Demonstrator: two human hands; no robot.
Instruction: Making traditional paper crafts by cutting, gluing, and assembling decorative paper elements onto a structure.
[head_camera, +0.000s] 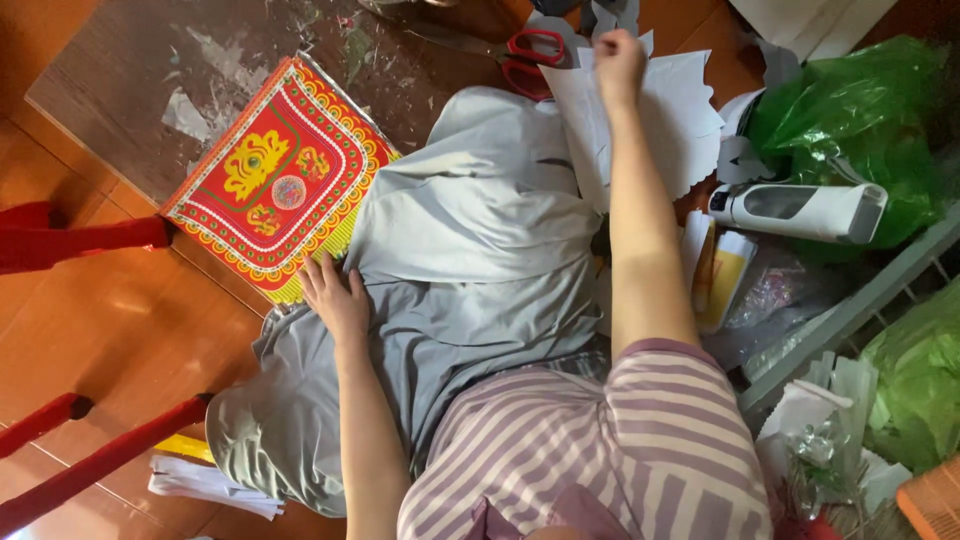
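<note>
My left hand (335, 297) rests with fingers spread on my grey trousers (470, 240), its fingertips touching the near edge of a red and yellow patterned paper stack (275, 180) that lies on a dark board (130, 70). My right hand (619, 55) reaches far forward and pinches the top of a white cut paper sheet (680, 120). Red-handled scissors (530, 58) lie just left of that hand. My striped purple top (610, 450) fills the lower middle.
A white and grey handheld device (800, 210) lies on green plastic bags (850, 110) at the right. A grey rack edge (850, 310), more green plastic and paper scraps sit at the lower right. Red stool legs (80, 240) stand on the wooden floor at the left.
</note>
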